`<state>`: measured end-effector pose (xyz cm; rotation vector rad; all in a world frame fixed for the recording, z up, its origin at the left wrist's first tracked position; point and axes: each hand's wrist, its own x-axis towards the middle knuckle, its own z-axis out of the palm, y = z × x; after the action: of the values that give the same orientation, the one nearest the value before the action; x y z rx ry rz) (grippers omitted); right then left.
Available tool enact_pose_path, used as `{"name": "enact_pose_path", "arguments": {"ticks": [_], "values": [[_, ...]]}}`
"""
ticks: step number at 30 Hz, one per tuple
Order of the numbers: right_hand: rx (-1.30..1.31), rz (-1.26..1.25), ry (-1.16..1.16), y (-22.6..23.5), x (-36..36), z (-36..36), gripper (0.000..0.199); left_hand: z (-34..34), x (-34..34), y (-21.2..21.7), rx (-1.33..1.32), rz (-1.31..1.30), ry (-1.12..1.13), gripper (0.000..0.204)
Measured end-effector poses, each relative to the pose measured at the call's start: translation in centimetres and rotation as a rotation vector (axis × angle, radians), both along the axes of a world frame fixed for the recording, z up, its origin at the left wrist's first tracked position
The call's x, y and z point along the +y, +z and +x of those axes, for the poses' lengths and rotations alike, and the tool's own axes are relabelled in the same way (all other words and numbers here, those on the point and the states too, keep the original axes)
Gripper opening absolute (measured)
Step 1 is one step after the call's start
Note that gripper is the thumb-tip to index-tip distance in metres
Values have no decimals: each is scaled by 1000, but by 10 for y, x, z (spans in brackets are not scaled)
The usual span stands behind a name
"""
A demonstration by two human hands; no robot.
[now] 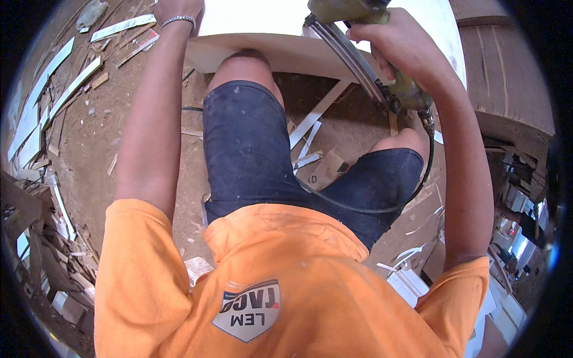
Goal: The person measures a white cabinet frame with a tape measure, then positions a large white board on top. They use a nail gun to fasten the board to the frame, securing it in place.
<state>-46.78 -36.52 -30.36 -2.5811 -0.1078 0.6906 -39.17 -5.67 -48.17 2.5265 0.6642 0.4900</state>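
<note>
A white board (262, 21) lies across the top of the view, above my knees. My left hand (178, 8), with a metal bracelet on the wrist, rests on the board's left edge; its fingers are cut off by the frame. My right hand (399, 45) grips the handle of a yellowish pneumatic nail gun (382, 71), whose long metal magazine slants down toward my right knee. The tool's head is at the board's top, partly out of view. A black air hose (382, 209) runs from the gun's base across my dark shorts.
White strips and wood offcuts (54, 101) litter the sawdust floor at the left. More white strips (310, 128) lie between my legs. A wooden bench or plank surface (507, 77) stands at the right, with cluttered scrap (412, 280) below it.
</note>
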Motion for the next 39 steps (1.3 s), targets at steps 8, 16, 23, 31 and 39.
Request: {"name": "enact_pose_path", "arguments": {"ticks": [8,16,23,31,39], "values": [[-87,-120,-47,-4,-4,-4,32,-73,-60,10,-198,461,-968,52],[-189,7,69,-36,-25,-5,37,-81,-69,8,-235,525,-942,58],[-149,-118,58,-34,-30,-1,37,-81,-67,9,-261,478,-946,57],[-162,-67,87,-34,-31,4,38,-81,-70,8,-289,523,-953,57],[-93,-89,19,-27,-33,8,35,-80,-75,9,-263,516,-951,57]]}}
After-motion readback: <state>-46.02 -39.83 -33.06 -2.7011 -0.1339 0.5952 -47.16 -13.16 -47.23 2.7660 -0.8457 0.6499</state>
